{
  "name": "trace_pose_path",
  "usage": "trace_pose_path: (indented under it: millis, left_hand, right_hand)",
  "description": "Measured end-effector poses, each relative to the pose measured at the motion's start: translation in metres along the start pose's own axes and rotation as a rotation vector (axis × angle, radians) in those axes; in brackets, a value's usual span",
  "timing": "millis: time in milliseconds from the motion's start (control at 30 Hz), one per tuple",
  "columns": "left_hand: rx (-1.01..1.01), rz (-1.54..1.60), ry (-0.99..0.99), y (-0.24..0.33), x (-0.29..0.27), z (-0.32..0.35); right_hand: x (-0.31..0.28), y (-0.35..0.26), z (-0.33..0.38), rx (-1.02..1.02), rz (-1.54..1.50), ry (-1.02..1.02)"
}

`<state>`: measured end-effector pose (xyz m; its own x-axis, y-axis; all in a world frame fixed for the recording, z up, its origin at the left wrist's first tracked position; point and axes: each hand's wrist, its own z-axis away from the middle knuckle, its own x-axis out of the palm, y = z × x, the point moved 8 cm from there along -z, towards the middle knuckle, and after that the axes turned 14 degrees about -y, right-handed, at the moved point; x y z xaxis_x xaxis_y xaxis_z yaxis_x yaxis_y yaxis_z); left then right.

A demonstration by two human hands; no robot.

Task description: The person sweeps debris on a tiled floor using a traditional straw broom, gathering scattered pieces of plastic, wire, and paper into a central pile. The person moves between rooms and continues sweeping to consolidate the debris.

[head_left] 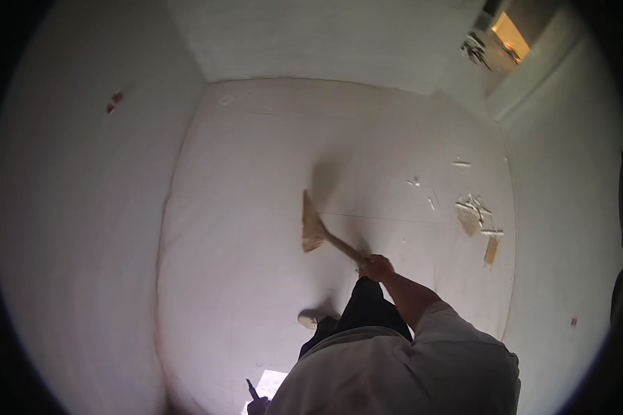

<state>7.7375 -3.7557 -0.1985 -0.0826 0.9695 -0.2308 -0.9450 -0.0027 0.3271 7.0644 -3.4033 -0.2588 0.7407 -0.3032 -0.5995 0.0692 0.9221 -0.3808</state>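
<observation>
The broom (313, 225) sits out over the middle of the white floor (256, 173), its tan bristle head angled down and left, blurry, with the handle running back down-right into the right hand (377, 265). That hand is closed tight around the top end of the handle, fingers wrapped, forearm coming in from the lower right out of a light sleeve (457, 339). A soft shadow of the broom falls on the floor just above the head. Left hand (257, 404) is way down at the bottom edge, dark and mostly cut off, seems to have something thin and dark sticking up from it, but honestly can't tell if it's gripping or loose. Below the broom you get dark trousers (367, 311) and one pale shoe (310, 319) planted on the floor. Off to the right, well apart from the broom, there's a scatter of pale debris (474, 211) and a small tan scrap (491, 250) near the right wall. Walls are plain white all round, and a lit doorway (511, 34) shows at the top right corner.
</observation>
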Motion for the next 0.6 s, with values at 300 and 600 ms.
trace_pose_path:
  millis: [300, 600]
  left_hand:
    - [0.032, 0.989, -0.277, 0.228, 0.033, -0.042]
    - [0.139, -0.405, -0.154, 0.572, 0.21, -0.057]
  right_hand:
    - [-0.141, 0.215, -0.028, 0.283, 0.036, -0.133]
    - [-0.437, 0.458, -0.04, 0.619, 0.041, 0.119]
